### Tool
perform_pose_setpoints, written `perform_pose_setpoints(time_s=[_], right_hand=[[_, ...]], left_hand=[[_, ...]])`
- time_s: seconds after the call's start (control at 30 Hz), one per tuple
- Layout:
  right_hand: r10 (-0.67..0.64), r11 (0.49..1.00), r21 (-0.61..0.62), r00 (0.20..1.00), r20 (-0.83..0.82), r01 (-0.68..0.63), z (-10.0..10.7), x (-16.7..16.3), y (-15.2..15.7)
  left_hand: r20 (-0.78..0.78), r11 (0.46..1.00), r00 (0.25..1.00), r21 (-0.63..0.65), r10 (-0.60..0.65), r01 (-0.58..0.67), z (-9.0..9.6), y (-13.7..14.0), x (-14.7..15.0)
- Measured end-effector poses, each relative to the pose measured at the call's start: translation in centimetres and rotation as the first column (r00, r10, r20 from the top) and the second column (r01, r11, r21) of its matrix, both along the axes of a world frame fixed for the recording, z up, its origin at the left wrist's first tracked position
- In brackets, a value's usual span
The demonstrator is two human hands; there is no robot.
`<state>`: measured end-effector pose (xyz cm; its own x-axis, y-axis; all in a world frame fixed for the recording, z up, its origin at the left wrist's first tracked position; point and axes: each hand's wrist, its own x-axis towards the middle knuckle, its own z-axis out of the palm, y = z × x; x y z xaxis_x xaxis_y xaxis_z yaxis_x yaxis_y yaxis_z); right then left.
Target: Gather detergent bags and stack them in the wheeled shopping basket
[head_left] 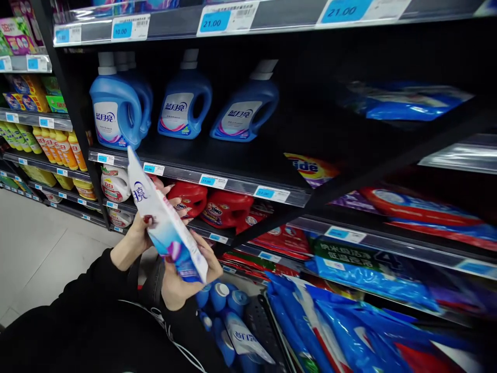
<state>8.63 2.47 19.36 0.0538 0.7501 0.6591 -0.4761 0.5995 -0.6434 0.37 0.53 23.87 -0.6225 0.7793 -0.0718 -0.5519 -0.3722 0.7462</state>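
In front of my chest, I hold a white and blue detergent refill pouch (163,223) in both hands, tilted so that its narrow side faces up toward me. My left hand (142,230) grips its left edge, thumb across the printed front. Around the lower right end of the pouch wraps my right hand (190,277), its thumb on the front and its fingers on the back. Beyond the pouch, blue detergent bottles (116,109) with white caps stand on the shelf. Red detergent bottles (225,207) sit on the shelf below.
Below my right forearm is a dark basket (267,321) beside several blue bottles (219,295) and another pouch (244,336). Large blue bags (334,321) are stacked at lower right. A black shelf post (310,202) runs diagonally. Tiled floor (39,248) lies at left.
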Motion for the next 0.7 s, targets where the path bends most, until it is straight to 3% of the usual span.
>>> perform_pose_setpoints(time_s=[0.03,0.07,0.13,0.17,0.23,0.4,0.6,0.67,0.7], right_hand=[[0.121,0.98,-0.153,0.992,-0.038,-0.125,0.0,0.1,-0.1],[0.233,0.918,-0.307,0.968,-0.093,-0.25,0.0,0.3,-0.3],[0.401,0.717,-0.53,0.89,-0.218,-0.453,0.2,0.6,-0.4],[0.446,0.623,-0.588,0.852,-0.274,-0.515,0.2,0.7,-0.4],[0.471,0.516,-0.637,0.811,-0.348,-0.573,0.2,0.9,-0.3],[0.443,0.417,-0.68,0.788,-0.428,-0.603,-0.2,1.3,0.1],[0.442,0.404,-0.667,0.772,-0.458,-0.627,0.3,1.7,0.8],[0.447,0.34,-0.68,0.748,-0.491,-0.65,0.5,1.9,1.2],[0.457,0.281,-0.689,0.725,-0.516,-0.668,0.5,2.1,1.4]], left_hand=[[0.005,0.998,0.998,0.017,0.059,-0.059,-0.3,0.2,0.0],[0.0,0.991,0.992,0.033,0.128,-0.128,-0.6,0.4,0.1],[-0.046,0.972,0.973,0.073,0.228,-0.224,-0.9,0.6,0.2],[-0.078,0.968,0.967,0.086,0.243,-0.237,-0.8,0.7,0.2],[-0.138,0.969,0.96,0.076,0.243,-0.234,-0.6,0.9,0.3],[-0.16,0.967,0.954,0.005,0.254,-0.256,0.0,1.3,0.9],[-0.165,0.965,0.952,-0.001,0.258,-0.262,-0.7,1.4,1.3],[-0.169,0.973,0.958,0.025,0.231,-0.23,-1.7,1.2,0.8],[-0.178,0.98,0.963,0.032,0.2,-0.197,-2.2,1.0,0.4]])
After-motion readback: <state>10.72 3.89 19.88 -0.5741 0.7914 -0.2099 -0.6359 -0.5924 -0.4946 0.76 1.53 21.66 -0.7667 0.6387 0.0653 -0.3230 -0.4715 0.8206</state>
